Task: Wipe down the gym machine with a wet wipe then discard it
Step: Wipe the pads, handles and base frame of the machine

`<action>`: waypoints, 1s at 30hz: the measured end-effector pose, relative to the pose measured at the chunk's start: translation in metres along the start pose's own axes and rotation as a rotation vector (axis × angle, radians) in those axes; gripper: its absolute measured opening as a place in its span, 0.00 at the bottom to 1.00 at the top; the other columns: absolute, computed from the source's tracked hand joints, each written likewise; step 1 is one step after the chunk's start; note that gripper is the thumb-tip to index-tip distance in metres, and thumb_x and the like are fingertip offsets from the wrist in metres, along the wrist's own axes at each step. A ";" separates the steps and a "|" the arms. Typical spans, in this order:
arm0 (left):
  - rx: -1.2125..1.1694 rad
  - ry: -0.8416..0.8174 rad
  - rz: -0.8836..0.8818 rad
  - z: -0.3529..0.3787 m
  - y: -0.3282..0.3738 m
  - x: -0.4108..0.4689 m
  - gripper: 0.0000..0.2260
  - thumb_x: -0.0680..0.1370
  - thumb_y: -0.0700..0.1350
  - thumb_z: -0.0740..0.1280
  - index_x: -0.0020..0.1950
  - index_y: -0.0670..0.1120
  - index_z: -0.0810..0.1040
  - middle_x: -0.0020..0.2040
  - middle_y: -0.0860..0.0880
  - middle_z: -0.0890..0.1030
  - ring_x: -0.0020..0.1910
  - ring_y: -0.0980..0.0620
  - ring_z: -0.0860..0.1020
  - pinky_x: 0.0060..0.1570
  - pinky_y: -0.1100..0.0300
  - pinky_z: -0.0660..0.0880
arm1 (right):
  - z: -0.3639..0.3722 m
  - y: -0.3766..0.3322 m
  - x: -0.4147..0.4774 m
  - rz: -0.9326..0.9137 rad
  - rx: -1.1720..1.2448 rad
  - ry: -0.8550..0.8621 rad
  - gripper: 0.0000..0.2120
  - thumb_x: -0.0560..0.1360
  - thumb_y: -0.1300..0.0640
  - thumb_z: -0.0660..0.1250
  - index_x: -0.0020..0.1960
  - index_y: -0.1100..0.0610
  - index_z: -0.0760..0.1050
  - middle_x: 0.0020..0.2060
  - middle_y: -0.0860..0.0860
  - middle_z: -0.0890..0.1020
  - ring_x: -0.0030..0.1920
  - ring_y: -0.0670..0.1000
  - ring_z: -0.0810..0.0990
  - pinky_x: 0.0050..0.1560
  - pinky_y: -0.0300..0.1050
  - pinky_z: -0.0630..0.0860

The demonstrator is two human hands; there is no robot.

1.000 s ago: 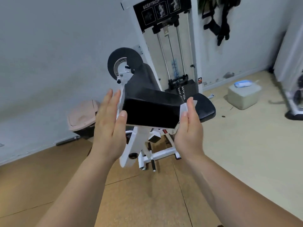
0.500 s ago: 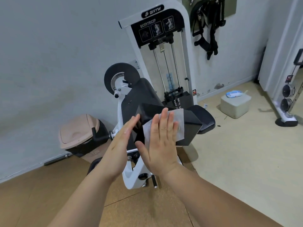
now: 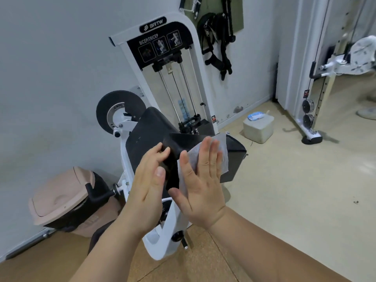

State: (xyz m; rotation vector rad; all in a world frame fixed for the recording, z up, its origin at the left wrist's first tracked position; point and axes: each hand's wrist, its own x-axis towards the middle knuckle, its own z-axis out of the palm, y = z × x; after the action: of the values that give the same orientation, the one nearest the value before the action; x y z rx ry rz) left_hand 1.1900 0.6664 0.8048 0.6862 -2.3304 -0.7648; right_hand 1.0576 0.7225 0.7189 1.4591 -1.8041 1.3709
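Wiping looks midway: the right hand (image 3: 200, 180), fingers straight, presses the wipe (image 3: 224, 159) flat on the black pad (image 3: 235, 155) of the machine (image 3: 158, 45), while the left hand (image 3: 150, 180), fingers loose, touches the pad's side. Dropping the wipe in the bin (image 3: 59, 198) is not yet done.

We are seeing a matt, cloth-like wet wipe (image 3: 223, 153) and a smooth, faintly glossy black pad (image 3: 234, 159); the frame (image 3: 162, 249) is showing glossy white paint.

White wet wipe (image 3: 205, 157) mid-frame on black arm pad (image 3: 234, 157), white-framed machine (image 3: 195, 58), pinkish-beige bin (image 3: 61, 198) lower left, pale grey wall (image 3: 50, 68), tan and cream floor (image 3: 295, 190)
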 end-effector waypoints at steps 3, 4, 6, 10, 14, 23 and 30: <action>-0.028 -0.020 0.083 -0.007 -0.009 0.007 0.23 0.84 0.63 0.45 0.74 0.59 0.68 0.77 0.56 0.66 0.80 0.52 0.60 0.78 0.45 0.59 | 0.008 -0.018 0.003 0.123 0.007 0.079 0.39 0.84 0.34 0.45 0.83 0.55 0.35 0.80 0.67 0.43 0.81 0.70 0.40 0.79 0.67 0.40; -0.045 -0.043 0.100 -0.009 -0.011 0.009 0.22 0.84 0.63 0.46 0.73 0.60 0.68 0.76 0.56 0.66 0.79 0.52 0.60 0.78 0.47 0.58 | 0.011 -0.025 0.004 0.170 0.023 0.105 0.40 0.83 0.34 0.44 0.83 0.58 0.35 0.80 0.68 0.43 0.81 0.69 0.40 0.79 0.66 0.39; -0.082 -0.104 0.125 -0.016 -0.016 0.012 0.22 0.83 0.62 0.46 0.73 0.61 0.68 0.76 0.56 0.66 0.79 0.54 0.59 0.77 0.53 0.57 | 0.015 -0.038 0.007 0.273 0.071 0.150 0.42 0.83 0.33 0.43 0.81 0.64 0.36 0.81 0.67 0.41 0.81 0.66 0.38 0.80 0.64 0.38; -0.123 -0.227 0.154 -0.028 -0.028 0.015 0.26 0.82 0.64 0.46 0.76 0.60 0.68 0.77 0.60 0.63 0.79 0.60 0.56 0.75 0.59 0.54 | 0.023 -0.070 0.006 0.374 0.114 0.170 0.45 0.83 0.32 0.41 0.80 0.68 0.37 0.81 0.63 0.37 0.82 0.63 0.36 0.80 0.64 0.39; -0.132 -0.350 0.158 -0.040 -0.036 0.019 0.25 0.82 0.64 0.45 0.78 0.64 0.65 0.79 0.63 0.58 0.79 0.64 0.53 0.78 0.54 0.54 | 0.033 -0.083 -0.003 0.355 0.048 0.159 0.42 0.83 0.33 0.40 0.80 0.67 0.37 0.81 0.64 0.38 0.82 0.62 0.36 0.80 0.64 0.38; -0.182 -0.416 0.162 -0.046 -0.035 0.023 0.29 0.80 0.68 0.46 0.78 0.62 0.66 0.79 0.61 0.59 0.77 0.68 0.56 0.74 0.64 0.56 | 0.021 -0.008 0.007 0.718 0.311 0.368 0.48 0.75 0.21 0.41 0.81 0.53 0.35 0.83 0.51 0.38 0.81 0.46 0.34 0.82 0.57 0.37; -0.185 -0.198 0.247 -0.027 -0.041 0.017 0.23 0.84 0.60 0.45 0.75 0.60 0.69 0.76 0.55 0.67 0.78 0.54 0.63 0.75 0.45 0.65 | 0.031 -0.038 -0.004 0.618 0.186 0.286 0.46 0.79 0.26 0.40 0.82 0.60 0.37 0.81 0.54 0.36 0.81 0.50 0.32 0.81 0.55 0.36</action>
State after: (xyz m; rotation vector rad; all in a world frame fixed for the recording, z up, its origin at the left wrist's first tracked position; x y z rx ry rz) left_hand 1.2080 0.6180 0.8024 0.2462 -2.4210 -0.9533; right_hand 1.1005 0.6989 0.7187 0.7343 -2.0573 1.9668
